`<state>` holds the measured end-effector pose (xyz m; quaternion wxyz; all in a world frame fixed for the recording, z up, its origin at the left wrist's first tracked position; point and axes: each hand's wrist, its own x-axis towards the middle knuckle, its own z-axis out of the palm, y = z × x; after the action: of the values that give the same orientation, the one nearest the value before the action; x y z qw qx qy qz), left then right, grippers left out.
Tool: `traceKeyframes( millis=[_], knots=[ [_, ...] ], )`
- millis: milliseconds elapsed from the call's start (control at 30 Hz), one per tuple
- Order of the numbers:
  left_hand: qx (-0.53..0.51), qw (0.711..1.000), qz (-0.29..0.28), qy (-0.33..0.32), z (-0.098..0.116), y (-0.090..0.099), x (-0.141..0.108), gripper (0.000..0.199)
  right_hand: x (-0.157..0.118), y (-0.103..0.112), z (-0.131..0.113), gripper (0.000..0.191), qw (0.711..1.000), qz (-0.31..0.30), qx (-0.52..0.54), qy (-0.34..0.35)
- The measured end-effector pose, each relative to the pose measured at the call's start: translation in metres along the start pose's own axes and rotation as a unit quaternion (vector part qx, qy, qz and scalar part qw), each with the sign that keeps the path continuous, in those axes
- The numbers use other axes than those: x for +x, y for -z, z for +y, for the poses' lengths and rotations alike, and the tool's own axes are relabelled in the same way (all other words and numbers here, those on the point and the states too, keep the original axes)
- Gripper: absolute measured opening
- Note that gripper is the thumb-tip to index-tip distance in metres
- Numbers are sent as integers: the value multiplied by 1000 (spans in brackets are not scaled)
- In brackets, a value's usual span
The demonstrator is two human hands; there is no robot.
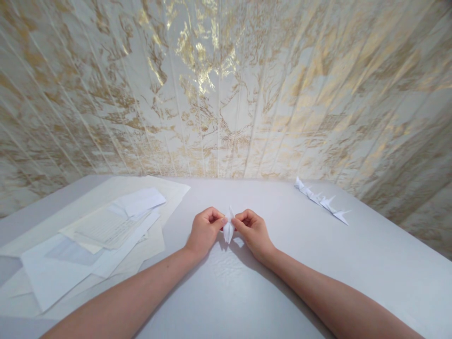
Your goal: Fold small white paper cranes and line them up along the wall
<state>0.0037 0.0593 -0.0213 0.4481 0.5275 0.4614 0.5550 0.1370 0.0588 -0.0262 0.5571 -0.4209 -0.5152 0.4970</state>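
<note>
A small white folded paper crane (229, 230) is held just above the middle of the white table (226, 292), its narrow point upward. My left hand (207, 230) pinches its left side between thumb and forefinger. From the other side, my right hand (252, 230) grips it the same way, with the remaining fingers curled in. Parts of the crane are hidden behind my fingertips. Shadows of the hands and the paper fall on the tabletop below.
To the left lies a loose pile of papers (67, 268), some sheets written on, with a folded white piece (144, 202) on top. Several folded paper cranes (326, 203) stand in a slanting row at the back right. A gold-patterned pleated curtain (219, 94) hangs behind the table.
</note>
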Motion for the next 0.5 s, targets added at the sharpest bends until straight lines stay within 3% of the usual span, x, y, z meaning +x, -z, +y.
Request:
traceKeyframes(
  millis=[100, 267, 500],
  knots=[
    [-28, 1000, -7, 4, 3, -2, -2, 14, 0, 1, 0, 20, 1000, 8, -8, 0],
    [-79, 996, -22, 18, 3, -6, -5, 37, 1, 2, 0, 20, 1000, 20, -12, -1],
    [-67, 998, -10, 10, 0, -6, -2, 26, 2, 1, 2, 21, 1000, 8, -8, -2]
  ],
)
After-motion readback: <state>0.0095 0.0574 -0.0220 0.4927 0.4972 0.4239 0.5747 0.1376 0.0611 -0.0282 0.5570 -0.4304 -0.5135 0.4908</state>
